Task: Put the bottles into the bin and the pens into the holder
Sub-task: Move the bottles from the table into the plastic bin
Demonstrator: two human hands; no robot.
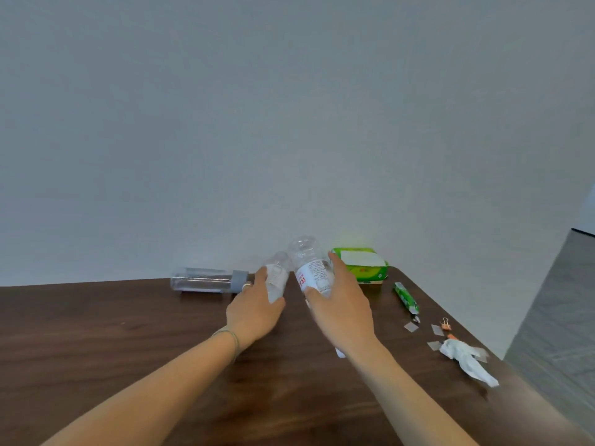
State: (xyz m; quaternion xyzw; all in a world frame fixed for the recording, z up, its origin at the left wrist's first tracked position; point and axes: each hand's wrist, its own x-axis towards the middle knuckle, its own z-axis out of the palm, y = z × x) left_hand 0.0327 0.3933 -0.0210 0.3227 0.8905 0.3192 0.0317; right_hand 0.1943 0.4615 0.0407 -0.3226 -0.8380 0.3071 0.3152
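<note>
From the head view we look down on a dark brown wooden table [96,342] set against a pale grey wall [289,107]. Our left hand [254,312] is wrapped around a small clear plastic bottle with a white label [276,280], fingers curled over its side, and holds it tilted above the tabletop. Our right hand [341,304] clasps a larger clear plastic bottle with a white and red label [310,268], thumb on the near side and fingers on the far side, its base tipped up and away from us. The two bottles sit just beside each other near the middle of the table's far edge; we cannot tell whether they touch. To the left, a clear cylindrical bottle with a grey cap [207,280] lies on its side close to the wall. To the right of the hands rests a green tissue pack with a white patch [362,263], then a slim green wrapper [406,298], a small copper binder clip [446,324], scraps of grey tape [411,327] and a crumpled white tissue [463,358]. No bin, pen or holder shows here.
</note>
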